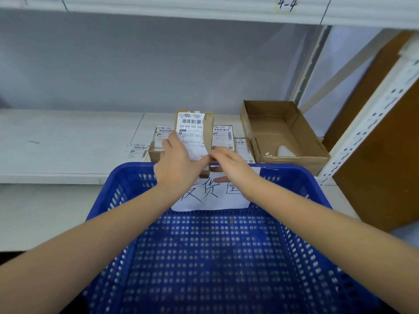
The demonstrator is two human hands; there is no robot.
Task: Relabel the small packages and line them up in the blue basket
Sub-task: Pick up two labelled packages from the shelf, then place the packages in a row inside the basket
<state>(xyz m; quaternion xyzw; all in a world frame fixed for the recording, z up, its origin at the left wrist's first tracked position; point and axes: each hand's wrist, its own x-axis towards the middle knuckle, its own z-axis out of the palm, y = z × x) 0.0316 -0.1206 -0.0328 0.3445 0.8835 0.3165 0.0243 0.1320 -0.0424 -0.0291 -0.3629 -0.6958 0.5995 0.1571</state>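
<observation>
A small brown cardboard package (208, 125) is held upright above the far rim of the blue basket (294, 175). My left hand (179, 164) grips it from the left side. A white shipping label (191, 134) with barcodes lies on its front. My right hand (229, 164) pinches the label's lower right corner. Other small labelled packages lie on the white shelf behind: one at the left (158, 141), one at the right (223, 135) and another (243, 148) beside it. A loose label (137, 150) lies flat on the shelf.
An open cardboard box (283, 134) stands on the shelf at the right, with a white scrap inside. A white paper sign (213, 196) with handwriting hangs on the basket's far wall. A brown board (385, 132) and a white shelf post (367, 123) stand at the right.
</observation>
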